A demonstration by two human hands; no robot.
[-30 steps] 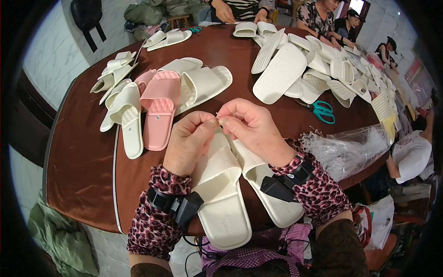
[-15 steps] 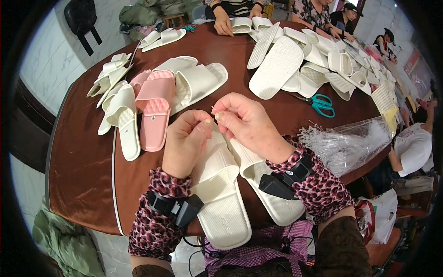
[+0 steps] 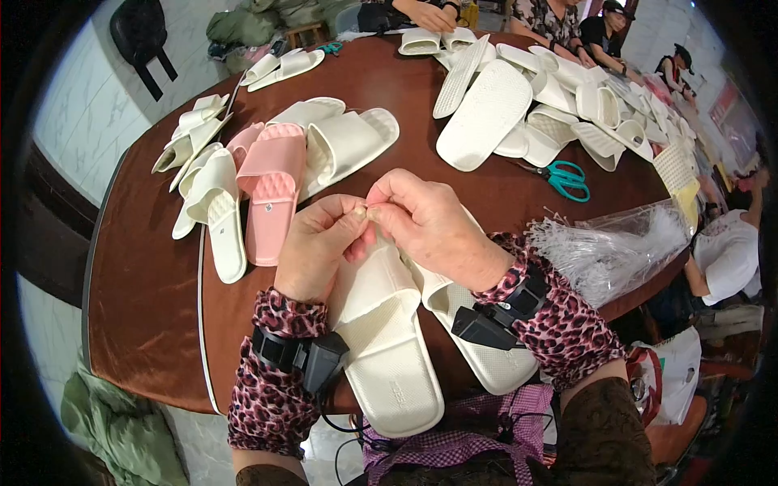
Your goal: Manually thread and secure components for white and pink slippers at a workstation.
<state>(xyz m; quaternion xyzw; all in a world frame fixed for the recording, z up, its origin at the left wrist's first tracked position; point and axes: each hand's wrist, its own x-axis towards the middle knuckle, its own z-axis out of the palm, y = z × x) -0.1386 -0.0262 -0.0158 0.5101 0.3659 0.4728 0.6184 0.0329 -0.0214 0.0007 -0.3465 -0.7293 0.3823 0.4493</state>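
Note:
My left hand [image 3: 314,249] and my right hand [image 3: 444,235] meet, pinched thumb to finger, above the toe ends of two cream slippers. Whatever sits between the fingertips is too small to make out. Below my hands, the left slipper [image 3: 395,377] and the right slipper [image 3: 496,364] lie side by side, heels toward me and overhanging the table's near edge. My fingers hide part of their toe ends. To the right lies a clear plastic bag [image 3: 644,263] with a bundle of thin white plastic strings [image 3: 579,257].
Teal-handled scissors [image 3: 567,180] lie beyond my right hand, near a heap of white slippers [image 3: 559,97]. Left of my hands are a pink slipper [image 3: 271,219] and several white slippers [image 3: 219,202]. Co-workers sit along the far side of the brown-covered table [image 3: 146,324].
My fingertips have come together, and both hands have shifted slightly left. Across the table, a co-worker's hands have lifted off a pair of slippers.

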